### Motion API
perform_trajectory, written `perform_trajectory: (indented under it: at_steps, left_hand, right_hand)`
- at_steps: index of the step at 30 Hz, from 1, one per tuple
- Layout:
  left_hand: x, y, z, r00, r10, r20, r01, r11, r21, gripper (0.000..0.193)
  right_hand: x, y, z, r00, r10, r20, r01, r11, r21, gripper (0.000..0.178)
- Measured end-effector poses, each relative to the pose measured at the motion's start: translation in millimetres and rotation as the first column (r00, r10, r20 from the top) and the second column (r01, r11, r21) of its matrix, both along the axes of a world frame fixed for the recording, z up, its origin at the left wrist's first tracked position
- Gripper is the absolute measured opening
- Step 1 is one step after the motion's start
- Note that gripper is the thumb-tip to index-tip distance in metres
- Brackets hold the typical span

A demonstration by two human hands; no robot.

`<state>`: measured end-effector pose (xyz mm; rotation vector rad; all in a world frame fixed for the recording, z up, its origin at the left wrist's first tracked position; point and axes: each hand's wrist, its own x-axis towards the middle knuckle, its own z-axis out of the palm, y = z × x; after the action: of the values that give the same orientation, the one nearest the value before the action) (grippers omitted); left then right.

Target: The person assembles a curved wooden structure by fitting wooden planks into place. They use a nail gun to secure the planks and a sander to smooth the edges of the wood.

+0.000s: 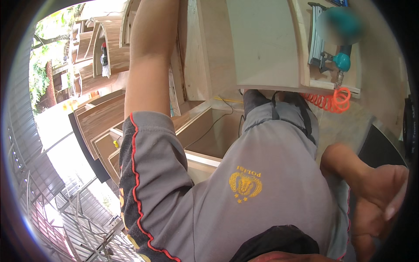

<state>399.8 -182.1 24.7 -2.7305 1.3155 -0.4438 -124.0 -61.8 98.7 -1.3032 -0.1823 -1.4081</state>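
My left arm [150,65] stretches up past the top edge of the view, so its hand is out of sight. At the lower right rim my right arm is bent, and my right hand [390,185] is close to the camera. One fingertip of it shows; the other fingers are mostly hidden, and no held thing is visible. A teal air nailer [342,61] with a grey magazine lies on a pale wooden surface at the upper right, apart from that hand. An orange coiled air hose [334,100] hangs from its fitting.
A pale greenish panel [264,43] lies in front of me. Below it is an open wooden box [209,131] with a dark cable [218,118] across it. Wooden cabinet parts [102,113] stand on the left. A dark panel [382,146] leans at the right.
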Motion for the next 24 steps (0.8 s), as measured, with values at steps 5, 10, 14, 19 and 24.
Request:
perform_trajectory:
  at_steps: [5,10,14,19,24]
  left_hand:
    - [-42,6,13,0.979,0.059,-0.195,-0.065,0.998,-0.023,0.060]
    - [-36,23,7,0.982,0.046,-0.185,-0.069,0.991,-0.116,0.046]
    - [-49,21,11,0.983,-0.008,-0.183,-0.015,0.992,-0.126,0.039]
    - [-31,31,-8,1.000,-0.022,0.002,0.022,0.981,-0.194,0.037]
    - [-25,12,4,0.978,-0.148,-0.144,0.062,0.876,-0.479,0.044]
  right_hand:
    - [27,12,-15,0.996,-0.073,-0.058,0.070,0.997,-0.039,0.028]
    - [21,34,-54,0.928,-0.019,-0.372,0.023,1.000,0.007,0.027]
    - [10,48,-73,0.733,0.071,-0.677,-0.041,0.997,0.059,0.023]
    - [10,52,-91,0.678,0.064,-0.732,-0.089,0.996,0.005,0.019]
    - [12,39,-77,0.680,0.006,-0.733,-0.045,0.998,-0.033,0.019]
